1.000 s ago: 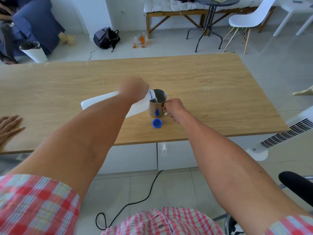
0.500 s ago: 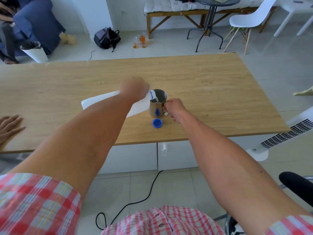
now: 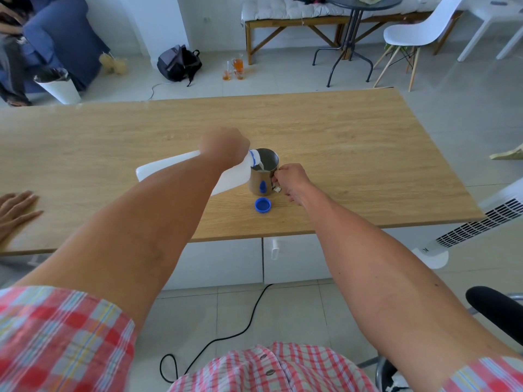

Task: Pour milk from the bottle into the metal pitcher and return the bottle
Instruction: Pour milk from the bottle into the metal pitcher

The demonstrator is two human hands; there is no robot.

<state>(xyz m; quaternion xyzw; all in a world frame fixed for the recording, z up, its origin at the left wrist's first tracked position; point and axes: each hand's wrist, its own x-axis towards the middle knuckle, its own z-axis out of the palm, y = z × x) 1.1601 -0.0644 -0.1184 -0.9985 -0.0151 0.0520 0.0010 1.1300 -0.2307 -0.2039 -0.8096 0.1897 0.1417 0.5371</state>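
My left hand [image 3: 223, 149] grips the milk bottle [image 3: 181, 172] near its neck, tipped almost flat so its mouth hangs over the rim of the metal pitcher [image 3: 264, 172], and a white stream runs in. My right hand [image 3: 291, 181] holds the pitcher's handle, fingers curled round it, keeping it steady on the table [image 3: 353, 154]. The worry, as I judge it, is the level: milk already shows inside, and if I hold this tilt too long it may overflow, or a gulp from the bottle may splash past the rim. If my right fingers slacken, the bottle's neck could nudge the pitcher over. The blue cap [image 3: 262, 205] lies just on my side of the pitcher, beneath my wrists, where a drip could land. Another person's hand [image 3: 15, 210] rests far to my left, well apart.
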